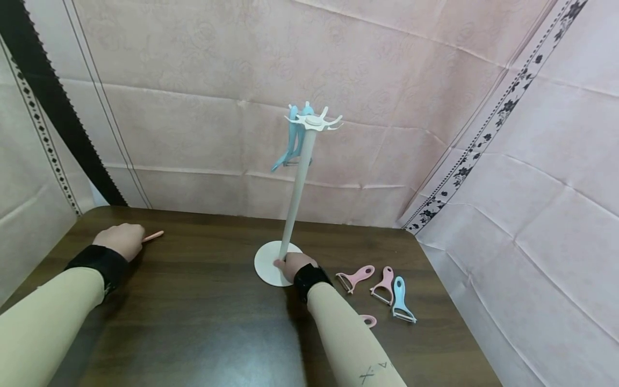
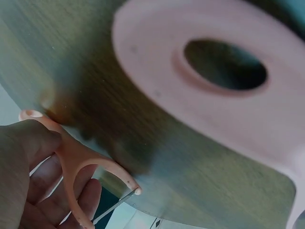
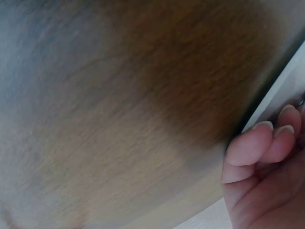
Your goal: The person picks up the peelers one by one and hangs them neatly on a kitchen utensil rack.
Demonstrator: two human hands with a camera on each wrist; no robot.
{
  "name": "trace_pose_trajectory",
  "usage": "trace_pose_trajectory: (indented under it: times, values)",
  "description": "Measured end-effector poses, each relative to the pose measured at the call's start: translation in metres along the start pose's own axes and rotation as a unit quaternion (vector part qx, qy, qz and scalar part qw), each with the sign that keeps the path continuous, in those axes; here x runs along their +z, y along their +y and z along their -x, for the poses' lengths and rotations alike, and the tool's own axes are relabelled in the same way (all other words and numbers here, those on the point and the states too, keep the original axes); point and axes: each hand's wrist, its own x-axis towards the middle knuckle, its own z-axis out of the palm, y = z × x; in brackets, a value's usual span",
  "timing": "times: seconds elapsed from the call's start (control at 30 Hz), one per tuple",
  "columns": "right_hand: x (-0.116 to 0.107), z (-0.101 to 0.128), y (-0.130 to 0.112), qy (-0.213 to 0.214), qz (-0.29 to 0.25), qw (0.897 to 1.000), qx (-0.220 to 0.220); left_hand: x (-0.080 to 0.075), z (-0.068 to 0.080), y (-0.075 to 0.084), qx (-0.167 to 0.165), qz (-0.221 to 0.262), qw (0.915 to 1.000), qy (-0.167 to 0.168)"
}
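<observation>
My left hand (image 1: 122,239) holds a pink peeler (image 1: 153,236) over the left of the table. In the left wrist view the thumb and fingers pinch that peeler's handle (image 2: 71,145), with its blade end pointing away. A white hanging rack (image 1: 296,199) stands at the middle, and my right hand (image 1: 296,263) grips it low on the pole, just over the round base (image 1: 266,263). Curled fingers (image 3: 250,148) show beside the base's white edge in the right wrist view. Two blue peelers (image 1: 293,134) hang from the rack's left hooks.
Right of the rack lie two pink peelers (image 1: 360,275) and a blue peeler (image 1: 399,293). Another pink peeler (image 1: 369,321) is mostly hidden by my right forearm. A large pink peeler handle (image 2: 152,62) fills the left wrist view's near side. Cloth walls (image 1: 203,134) enclose the table (image 1: 203,322).
</observation>
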Motion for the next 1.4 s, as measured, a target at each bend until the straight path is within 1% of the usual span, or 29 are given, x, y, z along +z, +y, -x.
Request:
trace_pose_trajectory:
  times: [0.13,0.2,0.27,0.43,0.67,0.77,0.83,0.93,1.0,1.1,1.23,1.3,1.4]
  values:
    - [-0.003,0.004,-0.003,0.001,0.002,1.000,-0.003,-0.004,0.002,0.002,-0.014,0.015,0.9997,-0.015]
    - [-0.002,0.002,-0.002,0.003,0.003,1.000,-0.006,-0.004,0.001,0.003,-0.015,0.022,0.9995,-0.014]
    - [0.000,-0.001,0.000,0.003,0.005,1.000,-0.005,-0.004,0.001,0.005,-0.009,0.028,0.9996,-0.003]
    - [0.003,-0.005,0.002,0.004,0.000,1.000,0.001,-0.008,0.002,0.015,0.026,0.043,0.9980,0.038]
    - [0.007,-0.008,0.004,0.004,0.001,1.000,0.005,-0.013,-0.006,0.034,0.065,0.082,0.9917,0.075]
    - [0.009,-0.011,0.006,0.005,0.003,1.000,0.004,-0.019,-0.007,0.045,0.076,0.103,0.9864,0.103]
    - [0.009,-0.012,0.007,0.006,0.004,1.000,0.003,-0.026,-0.006,0.053,0.082,0.118,0.9820,0.122]
    - [0.008,-0.010,0.007,0.008,0.006,1.000,-0.001,-0.039,-0.005,0.067,0.089,0.138,0.9768,0.137]
    - [0.006,-0.007,0.005,0.007,0.002,1.000,-0.003,-0.046,-0.003,0.076,0.094,0.152,0.9743,0.137]
    - [0.003,-0.003,0.003,0.001,-0.002,1.000,-0.002,-0.053,-0.002,0.087,0.099,0.171,0.9724,0.124]
    - [0.002,-0.001,0.003,-0.002,0.002,1.000,-0.002,-0.058,-0.002,0.095,0.104,0.185,0.9710,0.110]
    - [0.002,-0.002,0.003,0.001,-0.001,1.000,-0.003,-0.060,-0.003,0.098,0.100,0.188,0.9709,0.111]
    - [0.004,-0.004,0.004,0.005,-0.001,1.000,-0.004,-0.064,-0.002,0.102,0.097,0.191,0.9691,0.122]
